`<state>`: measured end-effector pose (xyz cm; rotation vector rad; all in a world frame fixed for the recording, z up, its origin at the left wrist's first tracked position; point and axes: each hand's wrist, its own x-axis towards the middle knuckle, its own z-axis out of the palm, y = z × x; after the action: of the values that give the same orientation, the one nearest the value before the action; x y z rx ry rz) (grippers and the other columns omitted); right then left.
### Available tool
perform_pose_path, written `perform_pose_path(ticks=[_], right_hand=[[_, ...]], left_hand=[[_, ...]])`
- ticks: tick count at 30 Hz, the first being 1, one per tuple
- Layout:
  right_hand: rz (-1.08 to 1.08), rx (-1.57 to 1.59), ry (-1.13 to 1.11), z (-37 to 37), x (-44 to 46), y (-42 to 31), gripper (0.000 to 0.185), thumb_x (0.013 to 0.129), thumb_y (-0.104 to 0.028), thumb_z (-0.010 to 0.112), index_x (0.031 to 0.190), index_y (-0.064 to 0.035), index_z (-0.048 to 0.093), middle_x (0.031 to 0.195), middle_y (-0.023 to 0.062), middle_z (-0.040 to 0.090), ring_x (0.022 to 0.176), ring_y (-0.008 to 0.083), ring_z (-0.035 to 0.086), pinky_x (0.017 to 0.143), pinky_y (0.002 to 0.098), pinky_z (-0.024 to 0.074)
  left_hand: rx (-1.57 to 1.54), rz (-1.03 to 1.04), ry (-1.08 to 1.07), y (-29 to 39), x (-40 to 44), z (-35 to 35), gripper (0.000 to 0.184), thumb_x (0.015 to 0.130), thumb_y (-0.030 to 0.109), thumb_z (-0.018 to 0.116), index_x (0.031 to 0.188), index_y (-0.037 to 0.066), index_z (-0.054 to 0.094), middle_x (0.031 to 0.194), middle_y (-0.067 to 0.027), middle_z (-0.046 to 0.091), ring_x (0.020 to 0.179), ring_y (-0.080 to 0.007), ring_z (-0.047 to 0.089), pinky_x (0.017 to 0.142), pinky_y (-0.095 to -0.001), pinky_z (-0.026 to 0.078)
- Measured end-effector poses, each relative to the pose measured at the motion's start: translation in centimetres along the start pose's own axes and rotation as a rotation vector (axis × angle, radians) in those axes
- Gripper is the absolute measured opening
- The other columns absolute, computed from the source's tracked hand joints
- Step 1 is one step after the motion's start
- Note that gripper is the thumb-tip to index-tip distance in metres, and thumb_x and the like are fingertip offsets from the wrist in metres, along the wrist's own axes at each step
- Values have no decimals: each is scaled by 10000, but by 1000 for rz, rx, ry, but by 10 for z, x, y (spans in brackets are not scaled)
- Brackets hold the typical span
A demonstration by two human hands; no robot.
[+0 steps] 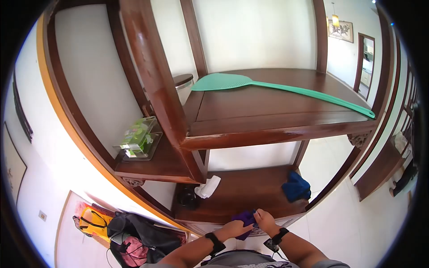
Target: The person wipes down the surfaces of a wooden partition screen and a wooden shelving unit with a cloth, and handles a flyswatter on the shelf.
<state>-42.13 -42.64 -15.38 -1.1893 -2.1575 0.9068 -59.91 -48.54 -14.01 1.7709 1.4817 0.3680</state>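
Observation:
A purple cloth (245, 219) is bunched between my two hands, at the front edge of the lower wooden shelf (241, 187). My left hand (234, 228) is closed on its left part. The fingers of my right hand (264, 219) pinch its right side. Behind them on that shelf are a white cloth (208, 186) and a dark round object (186, 196) at the left, and a blue cloth (296, 186) at the right.
Above, a green fly swatter (286, 88) lies across the upper shelf (250, 109). A green package in a clear holder (138, 140) stands on the left side shelf. Bags (134, 236) are at the lower left. Part of a person (404, 176) shows at the far right.

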Motion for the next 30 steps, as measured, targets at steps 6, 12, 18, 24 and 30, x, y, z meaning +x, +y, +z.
perform_pose_path(ticks=[6, 12, 18, 24, 30], right_hand=[[166, 328, -118, -52, -7, -55, 301, 995, -294, 395, 881, -27, 474, 664, 184, 554, 645, 309, 621, 569, 413, 472], [-90, 458, 169, -77, -13, -80, 233, 1008, -226, 398, 879, -44, 465, 657, 37, 470, 577, 103, 486, 522, 274, 416], [-208, 379, 519, -120, -20, -119, 249, 1003, -246, 390, 903, -38, 482, 697, 57, 431, 628, 129, 395, 590, 276, 371], [-228, 790, 598, -160, -34, -165, 422, 995, -449, 323, 1000, -34, 393, 925, 73, 425, 850, 131, 407, 797, 264, 364], [-920, 380, 474, -209, -8, -255, 295, 924, -137, 486, 1132, 24, 353, 1038, 152, 514, 914, 158, 514, 846, 303, 423]], left_hand=[[65, 0, 90, 40, -36, -46, 550, 897, 507, 524, 754, -18, 608, 648, -189, 581, 615, -332, 576, 591, -404, 447], [-301, 219, 327, 43, -42, -40, 342, 878, 291, 625, 738, -17, 569, 634, -179, 553, 579, -356, 526, 540, -395, 403], [-277, 470, 653, 80, -67, -69, 175, 866, 163, 604, 868, -12, 615, 843, -178, 614, 723, -308, 583, 624, -349, 445], [35, 817, 809, 141, -130, -136, 277, 798, 82, 563, 1051, 17, 654, 1086, -176, 622, 1006, -361, 589, 924, -422, 420], [-110, 931, 1054, 197, -170, -208, 310, 829, 73, 543, 1113, -45, 587, 1199, -204, 566, 1077, -350, 560, 985, -443, 378]])
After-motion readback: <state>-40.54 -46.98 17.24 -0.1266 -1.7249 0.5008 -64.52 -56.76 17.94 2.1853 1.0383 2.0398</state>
